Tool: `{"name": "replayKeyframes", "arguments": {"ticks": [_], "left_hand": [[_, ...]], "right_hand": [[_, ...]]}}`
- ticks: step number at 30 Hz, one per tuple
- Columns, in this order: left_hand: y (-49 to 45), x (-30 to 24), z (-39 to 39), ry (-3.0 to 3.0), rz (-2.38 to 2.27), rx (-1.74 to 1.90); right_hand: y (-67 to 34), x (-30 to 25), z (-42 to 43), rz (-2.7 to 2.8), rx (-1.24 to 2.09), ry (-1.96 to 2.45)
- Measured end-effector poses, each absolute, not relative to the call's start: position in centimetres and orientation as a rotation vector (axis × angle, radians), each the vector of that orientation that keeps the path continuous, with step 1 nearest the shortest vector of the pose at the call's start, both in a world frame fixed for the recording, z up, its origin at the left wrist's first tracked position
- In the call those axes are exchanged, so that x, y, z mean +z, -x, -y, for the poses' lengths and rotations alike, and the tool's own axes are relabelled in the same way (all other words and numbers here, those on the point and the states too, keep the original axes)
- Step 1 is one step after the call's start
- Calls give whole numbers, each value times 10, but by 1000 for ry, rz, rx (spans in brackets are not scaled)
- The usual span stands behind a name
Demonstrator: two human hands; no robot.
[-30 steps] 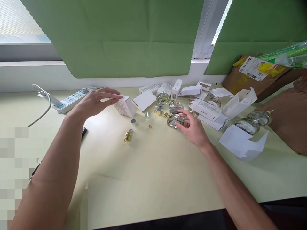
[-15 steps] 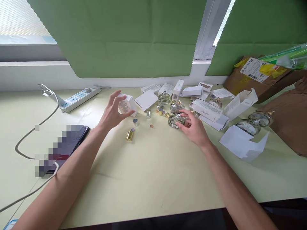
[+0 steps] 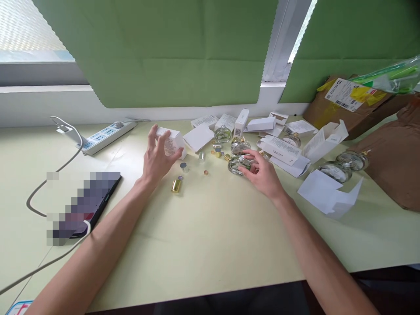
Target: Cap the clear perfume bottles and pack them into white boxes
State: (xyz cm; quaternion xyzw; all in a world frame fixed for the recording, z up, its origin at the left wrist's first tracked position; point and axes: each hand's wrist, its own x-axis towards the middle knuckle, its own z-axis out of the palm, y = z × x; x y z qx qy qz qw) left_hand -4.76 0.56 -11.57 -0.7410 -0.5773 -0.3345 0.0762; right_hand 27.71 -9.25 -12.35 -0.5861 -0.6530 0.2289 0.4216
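My left hand [image 3: 160, 153] is at a small white box [image 3: 175, 142] standing on the table. Its fingers are spread over the near left side of the box, and the thumb reaches across the front; firm contact cannot be made out. To the right, my right hand [image 3: 260, 173] has its thumb and fingers around a clear oval perfume bottle [image 3: 235, 166] resting on the table. Between the hands are a gold cap [image 3: 176, 186], a blue-grey cap [image 3: 184, 167], a silver cap [image 3: 201, 156] and a small copper-coloured ring [image 3: 206, 172]. Another perfume bottle [image 3: 240, 147] sits just behind the held one.
Several white cartons [image 3: 285, 151], some opened, and more perfume bottles [image 3: 335, 171] crowd the back and right. A power strip [image 3: 108, 136], a phone [image 3: 95, 201] and a white cable [image 3: 36, 186] occupy the left. Brown cardboard [image 3: 328, 111] and brown paper [image 3: 393, 162] stand far right.
The view has shifted slightly. My left hand's fingers have drawn a little left across the white box, which stays in place. My right hand remains at the same bottle.
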Motion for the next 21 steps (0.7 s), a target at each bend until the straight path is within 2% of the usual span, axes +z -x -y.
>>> {"name": "replayKeyframes", "arguments": {"ticks": [9,15,18,21], "left_hand": [[55,-117,-18,2299,1732,-1226],[55,-69,-10,2283,1693,-1493],[44,-49,1,2353,1608,-1445],[39,-53,1,2403,1560,-1297]], "right_hand": [[-277,-122,93,1673,542,1475],[-277,-123,92,1666,572,1484],[-278,-124,92,1670,584,1487],[-277,-124,93,1662,585,1487]]}}
